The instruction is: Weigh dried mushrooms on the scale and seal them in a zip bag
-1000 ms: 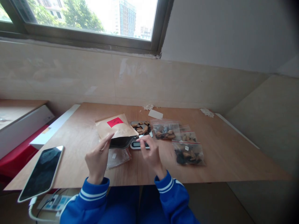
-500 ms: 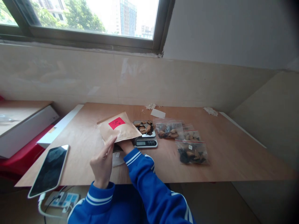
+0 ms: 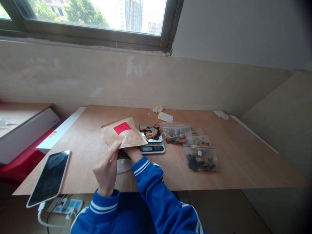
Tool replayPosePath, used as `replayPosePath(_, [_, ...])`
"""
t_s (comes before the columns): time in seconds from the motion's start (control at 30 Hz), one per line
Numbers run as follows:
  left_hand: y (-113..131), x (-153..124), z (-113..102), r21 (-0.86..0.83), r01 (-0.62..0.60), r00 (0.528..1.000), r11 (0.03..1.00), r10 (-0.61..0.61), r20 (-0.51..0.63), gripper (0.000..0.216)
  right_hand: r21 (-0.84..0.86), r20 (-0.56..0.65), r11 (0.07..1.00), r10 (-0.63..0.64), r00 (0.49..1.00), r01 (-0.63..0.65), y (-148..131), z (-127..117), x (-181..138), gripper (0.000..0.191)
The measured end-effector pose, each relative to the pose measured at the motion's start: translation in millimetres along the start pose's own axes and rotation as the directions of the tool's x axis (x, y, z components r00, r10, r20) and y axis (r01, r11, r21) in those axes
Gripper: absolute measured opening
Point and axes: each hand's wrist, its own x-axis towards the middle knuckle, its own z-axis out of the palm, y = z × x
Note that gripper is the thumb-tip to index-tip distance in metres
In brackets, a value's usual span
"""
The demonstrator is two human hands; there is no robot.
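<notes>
Paper pouch [image 3: 123, 133], pinched in our left hand [image 3: 107, 170], mostly hides our right hand [image 3: 133, 154], whose grip we can't tell; right, a scale [image 3: 153, 149].

An indoor work corner, probably a small packing room or office, though the dark edges hide the rest: a plain wooden counter [image 3: 243, 162] under a metal-framed window [image 3: 97, 16], a digital scale [image 3: 152, 149], zip bags [image 3: 202, 159] of dried pieces, a power strip [image 3: 69, 205] below.
</notes>
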Motion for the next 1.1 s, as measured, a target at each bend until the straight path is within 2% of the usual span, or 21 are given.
replayPosePath(0.1, [0.9, 1.3, 0.6, 0.011, 0.007, 1.000, 1.000, -0.007, -0.002, 0.025, -0.085, 0.109, 0.995, 0.060, 0.992, -0.051, -8.4, -12.4, 4.4, 0.033])
replayPosePath(0.37, [0.8, 9.3, 4.4, 0.075, 0.016, 0.999, 0.997, -0.013, -0.041, 0.024, -0.085, 0.086, 0.989, -0.112, 0.990, 0.120, -29.3, -44.0, -4.4, 0.041])
replayPosePath(0.73, [0.2, 10.8, 3.4, 0.057, 0.019, 1.000, 0.998, -0.019, -0.010, 0.023, -0.103, 0.127, 0.991, -0.071, 0.989, 0.084, -32.6, -39.3, -8.3, 0.044])
replayPosePath(0.97, [-0.2, 14.5, 3.2, 0.042, 0.066, 0.998, 0.997, -0.065, -0.007, 0.023, 0.021, -0.040, 0.995, -0.097, 0.995, 0.098, -40.0, -69.2, -46.4, 0.046])
replayPosePath(1.1, [-0.4, 18.1, 5.1, 0.036, 0.088, 0.996, 0.995, -0.089, 0.001, 0.022, 0.011, 0.030, 1.000, 0.006, 1.000, -0.007, -41.3, -78.7, -62.2, 0.042])
